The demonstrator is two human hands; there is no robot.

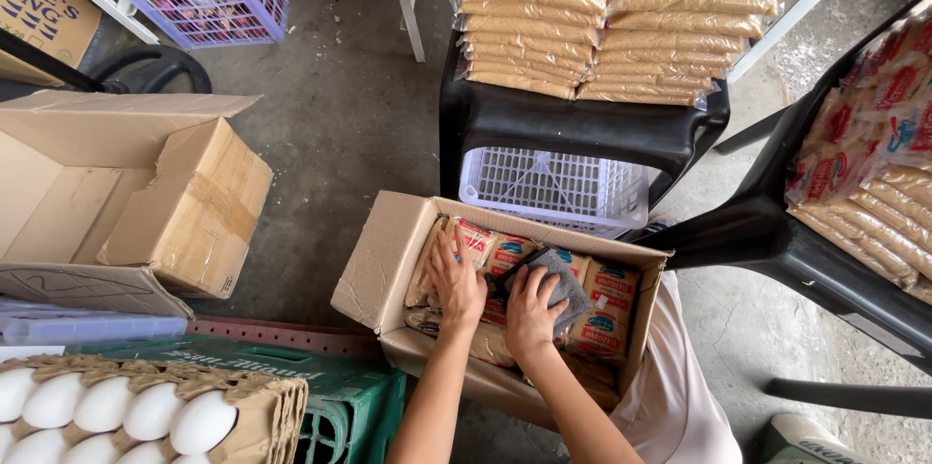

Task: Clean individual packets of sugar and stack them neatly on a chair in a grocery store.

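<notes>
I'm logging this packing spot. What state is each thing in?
Cardboard box: open, packed with noodle packets.
Left hand: flat on the packets.
Right hand: pressing a grey cloth.
Second carton: open, on its side.
Egg tray: filled with white eggs.
Black chair: stacked with packets.

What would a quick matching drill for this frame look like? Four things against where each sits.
Things:
1. grey folded cloth
2. white eggs in a pulp tray
3. white slatted plastic crate
4. clear-wrapped stack of tan packets

Places:
A. on the black plastic chair
B. under that chair's seat
C. bottom left, on a green crate
D. under the right hand, in the open cardboard box

Pairs: 1-D, 2-C, 3-B, 4-A
</notes>
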